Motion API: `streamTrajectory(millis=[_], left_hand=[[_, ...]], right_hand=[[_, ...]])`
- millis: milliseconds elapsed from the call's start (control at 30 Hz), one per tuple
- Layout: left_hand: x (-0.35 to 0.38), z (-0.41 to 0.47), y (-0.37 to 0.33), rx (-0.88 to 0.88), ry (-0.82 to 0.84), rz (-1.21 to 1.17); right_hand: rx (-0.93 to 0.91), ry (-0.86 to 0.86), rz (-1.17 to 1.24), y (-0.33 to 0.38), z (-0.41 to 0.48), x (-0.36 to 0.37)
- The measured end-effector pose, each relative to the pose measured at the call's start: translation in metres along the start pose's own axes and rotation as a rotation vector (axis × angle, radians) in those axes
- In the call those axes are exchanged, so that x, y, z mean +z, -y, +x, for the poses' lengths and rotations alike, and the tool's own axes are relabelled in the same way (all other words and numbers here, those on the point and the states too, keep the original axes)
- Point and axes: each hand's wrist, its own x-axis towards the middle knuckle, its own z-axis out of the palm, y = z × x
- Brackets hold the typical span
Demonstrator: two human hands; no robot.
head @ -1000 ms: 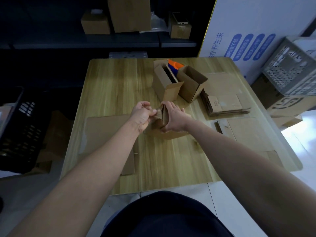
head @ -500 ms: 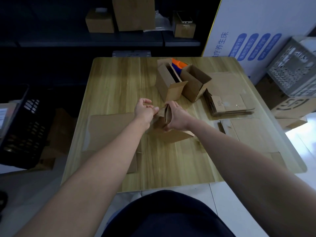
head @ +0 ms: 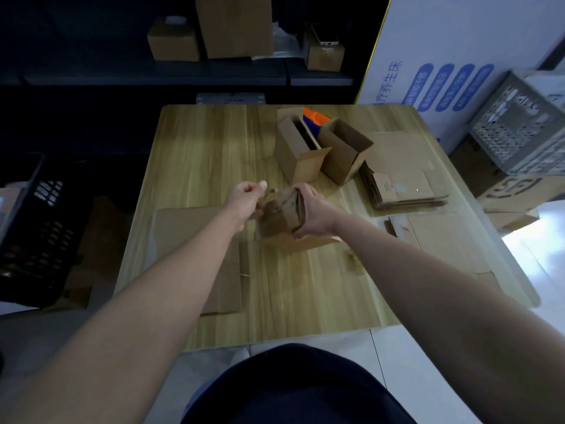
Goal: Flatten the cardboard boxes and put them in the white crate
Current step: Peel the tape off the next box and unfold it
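Wooden table (head: pixel 198 154), a small cardboard box (head: pixel 279 220) held just in front of two upright open boxes (head: pixel 321 151).
Right hand (head: pixel 316 211) curled its fingers round the box; left hand (head: pixel 246 195) pinched a strip (head: pixel 266 194) at its edge (tape or flap, unclear). Peeling steadily along the seam should free it; white crate (head: pixel 526 130) sat well right of those boxes.

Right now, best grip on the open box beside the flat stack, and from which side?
Pinch the near-right wall of the open box at its top rim, coming from above. Its mouth faces up, unobstructed; the second open box crowds its left side and the flat stack lies by its right base, so a side approach looks tight.
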Motion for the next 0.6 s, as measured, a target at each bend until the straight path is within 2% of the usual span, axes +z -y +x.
streamTrajectory(millis=[100, 167, 333, 433, 500, 600], left_hand=[[0.008, -0.006, 0.01, 0.101, 0.099, 0.233], [0.011, -0.008, 0.014, 0.18, 0.126, 0.242], [0.013, -0.012, 0.01, 0.249, 0.159, -0.003], [0.02, -0.017, 0.009, 0.17, 0.123, -0.282], [0.025, -0.02, 0.007, 0.109, 0.037, -0.416], [0.005, -0.014, -0.003, -0.046, -0.201, -0.787]], right_hand=[[-0.01, -0.018, -0.034, -0.003, 0.002, 0.002], [-0.009, -0.026, -0.047, -0.002, 0.002, 0.005], [-0.004, -0.057, 0.012, -0.007, -0.002, -0.003], [-0.034, -0.063, -0.006, -0.004, -0.001, -0.001], [-0.038, -0.067, 0.004, -0.005, 0.0, 0.004], [0.052, -0.142, 0.174, -0.024, -0.007, 0.006]])
